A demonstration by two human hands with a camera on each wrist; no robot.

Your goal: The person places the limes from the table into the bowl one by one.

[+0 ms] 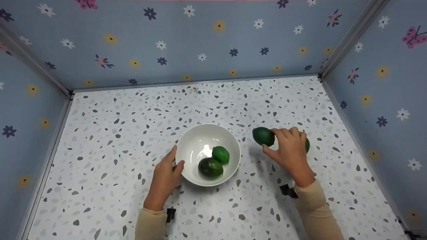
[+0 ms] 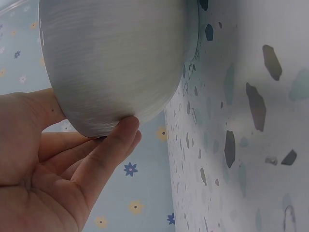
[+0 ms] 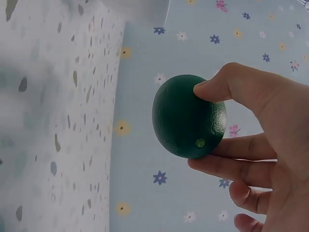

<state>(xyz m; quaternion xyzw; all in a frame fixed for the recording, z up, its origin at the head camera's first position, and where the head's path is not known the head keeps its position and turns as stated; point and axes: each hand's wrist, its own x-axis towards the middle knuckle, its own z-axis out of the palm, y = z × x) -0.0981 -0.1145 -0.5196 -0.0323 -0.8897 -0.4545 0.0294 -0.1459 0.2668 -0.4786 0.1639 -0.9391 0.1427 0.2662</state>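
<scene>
A white bowl point(image 1: 191, 133) stands on the speckled table. Inside it lie a bright green lime point(image 1: 221, 154) and a larger, mottled dark green fruit point(image 1: 210, 168), side by side. My left hand point(image 1: 165, 176) holds the bowl's left rim between thumb and fingers; the left wrist view shows fingers point(image 2: 108, 157) against its outer wall. To the right of the bowl, my right hand point(image 1: 289, 154) pinches a dark green lime point(image 1: 263, 136) above the table, thumb on one side and fingertips on the other point(image 3: 186, 116). Another green fruit point(image 1: 307, 145) is mostly hidden behind this hand.
The white table point(image 1: 110, 150) has grey and black flecks. Blue flowered panels point(image 1: 200, 36) rise at its back and both sides, with grey metal strips point(image 1: 347, 43) at the corners. A black clip-like piece point(image 1: 170, 215) sits by the left wrist.
</scene>
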